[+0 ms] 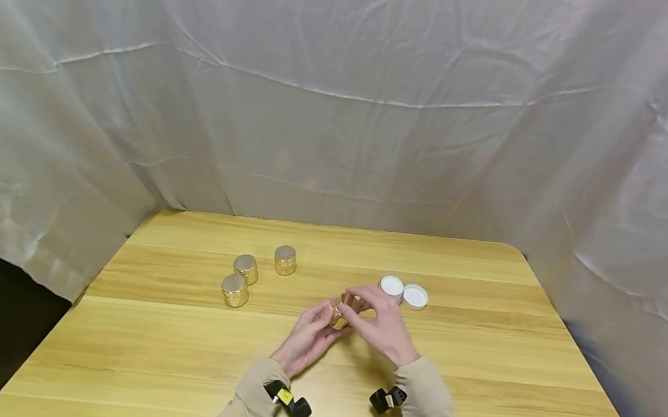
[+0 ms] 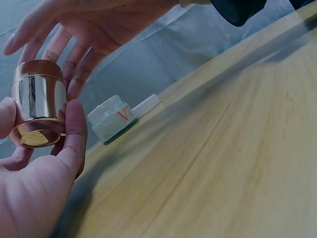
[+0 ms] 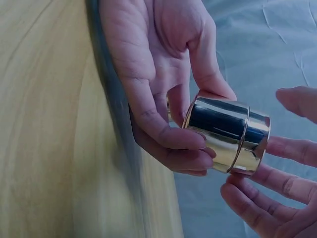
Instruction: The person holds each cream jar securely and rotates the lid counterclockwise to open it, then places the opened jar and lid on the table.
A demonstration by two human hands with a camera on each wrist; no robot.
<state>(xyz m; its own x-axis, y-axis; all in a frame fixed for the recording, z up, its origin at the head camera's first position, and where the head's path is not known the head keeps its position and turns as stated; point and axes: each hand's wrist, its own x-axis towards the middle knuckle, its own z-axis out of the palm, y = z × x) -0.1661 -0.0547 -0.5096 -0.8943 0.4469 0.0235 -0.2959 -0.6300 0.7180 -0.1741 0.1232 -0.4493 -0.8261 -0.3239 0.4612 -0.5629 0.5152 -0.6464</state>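
Observation:
My left hand point(image 1: 307, 338) grips a shiny gold jar point(image 3: 218, 134) around its body, with the thumb on one side and curled fingers on the other. The jar is tilted, and its gold lid point(image 3: 256, 141) is on. Around the lid end is my right hand point(image 1: 385, 324), its fingers spread and loosely bent. In the right wrist view its fingertips point(image 3: 275, 145) lie right at the lid, while the thumb stands apart from it. The left wrist view shows the jar's underside with a round yellowish label point(image 2: 35, 137).
Three more gold lidded jars point(image 1: 236, 291) stand at the left on the wooden table point(image 1: 152, 351). Beyond my right hand is an open white jar point(image 2: 114, 120) with orange lettering, its white lid point(image 1: 415, 297) beside it. A pale curtain point(image 1: 339, 137) hangs behind the table.

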